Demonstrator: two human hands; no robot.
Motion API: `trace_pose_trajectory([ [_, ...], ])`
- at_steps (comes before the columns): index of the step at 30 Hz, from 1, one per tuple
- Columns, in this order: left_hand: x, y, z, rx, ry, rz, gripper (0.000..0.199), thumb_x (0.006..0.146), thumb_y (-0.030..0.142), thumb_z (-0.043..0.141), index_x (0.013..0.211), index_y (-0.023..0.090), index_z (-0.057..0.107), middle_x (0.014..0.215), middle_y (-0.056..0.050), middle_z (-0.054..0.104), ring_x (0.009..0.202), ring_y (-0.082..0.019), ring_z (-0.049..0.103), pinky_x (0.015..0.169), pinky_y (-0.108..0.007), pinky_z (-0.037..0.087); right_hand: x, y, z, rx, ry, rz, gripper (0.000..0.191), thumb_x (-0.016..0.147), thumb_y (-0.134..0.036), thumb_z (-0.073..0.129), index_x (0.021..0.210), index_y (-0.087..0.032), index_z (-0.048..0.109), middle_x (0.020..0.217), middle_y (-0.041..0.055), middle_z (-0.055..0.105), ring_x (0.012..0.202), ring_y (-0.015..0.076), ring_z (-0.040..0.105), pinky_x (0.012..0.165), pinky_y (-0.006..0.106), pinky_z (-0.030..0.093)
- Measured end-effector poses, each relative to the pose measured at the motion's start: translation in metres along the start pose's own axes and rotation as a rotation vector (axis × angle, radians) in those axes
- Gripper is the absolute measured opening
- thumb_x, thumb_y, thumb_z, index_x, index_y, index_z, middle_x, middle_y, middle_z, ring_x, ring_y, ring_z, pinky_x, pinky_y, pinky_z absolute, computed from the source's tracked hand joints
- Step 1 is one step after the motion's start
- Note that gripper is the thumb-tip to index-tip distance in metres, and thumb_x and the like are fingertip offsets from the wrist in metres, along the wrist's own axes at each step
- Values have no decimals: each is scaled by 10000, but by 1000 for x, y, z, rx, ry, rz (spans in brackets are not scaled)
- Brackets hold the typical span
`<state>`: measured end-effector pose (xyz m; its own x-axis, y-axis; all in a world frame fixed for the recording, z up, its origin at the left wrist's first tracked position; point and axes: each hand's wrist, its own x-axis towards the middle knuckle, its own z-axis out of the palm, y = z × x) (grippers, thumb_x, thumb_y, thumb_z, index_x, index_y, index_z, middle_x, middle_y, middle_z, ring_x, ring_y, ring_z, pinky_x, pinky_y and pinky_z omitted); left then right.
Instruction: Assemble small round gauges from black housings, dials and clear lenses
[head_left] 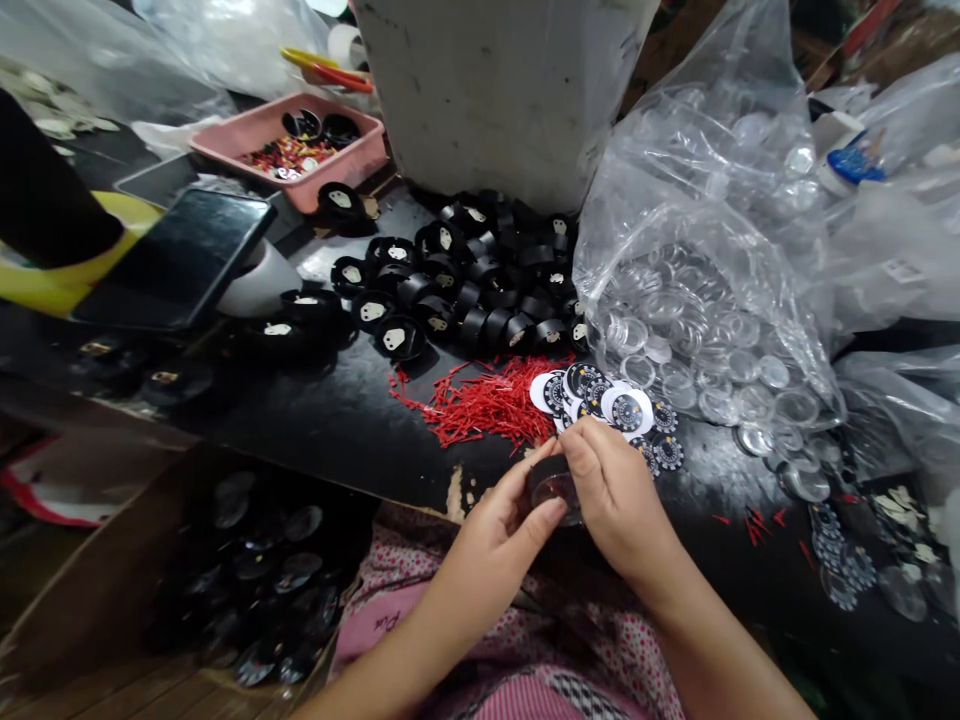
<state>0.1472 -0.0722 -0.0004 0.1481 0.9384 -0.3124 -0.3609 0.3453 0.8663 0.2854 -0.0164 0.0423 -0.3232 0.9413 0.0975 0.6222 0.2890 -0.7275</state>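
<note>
Close to the table's front edge, my left hand (pixel 504 528) is closed around a small round black case (pixel 550 478), its thumb on the near rim. My right hand (pixel 611 490) grips the far right side of the same case, fingers bent over it. What lies inside the case is mostly hidden by my fingers. Just beyond my hands are a heap of thin red clock hands (pixel 487 405) and a pile of printed black-and-white dials (pixel 592 392). Several black round cases (pixel 480 280) with pale inner pieces lie piled farther back.
An open plastic bag (pixel 697 300) spills clear round covers on the right. A pink tray (pixel 300 180) with small coloured parts stands at the back left, near a dark phone (pixel 180 260). A box (pixel 97 600) of dark round pieces sits below the table's left edge.
</note>
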Motion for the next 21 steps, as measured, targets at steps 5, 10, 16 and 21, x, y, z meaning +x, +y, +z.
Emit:
trace_pose_trajectory([
  [5,-6,1,3,156,-36,45,428,908,322,623,1334,315,583,1435,-14,587,1365,-205,490,1150,-354,370,0,0,13,-109,126,-68,384,1025,-300,298,690,-223,470,645,7,547,644,165,489,665,319,365],
  [10,-6,5,-2,250,39,96,377,901,330,620,1276,298,629,1374,-45,638,1265,-241,590,1102,-397,426,-2,-2,23,-97,147,-79,408,1024,-312,295,679,-220,492,636,15,562,638,169,492,645,313,369],
  [16,-57,9,-72,485,251,-19,373,863,348,646,1236,357,664,1319,-34,674,1232,-300,610,1072,-477,445,-3,1,18,107,-154,2,285,993,-391,453,857,-228,643,807,8,694,739,179,599,699,321,417],
  [21,-58,28,-125,1032,613,317,376,858,338,635,1230,284,654,1388,-78,609,1348,-294,484,1165,-470,297,-3,-1,23,152,-218,9,216,975,-327,486,860,-222,635,816,13,692,745,188,615,692,339,429],
])
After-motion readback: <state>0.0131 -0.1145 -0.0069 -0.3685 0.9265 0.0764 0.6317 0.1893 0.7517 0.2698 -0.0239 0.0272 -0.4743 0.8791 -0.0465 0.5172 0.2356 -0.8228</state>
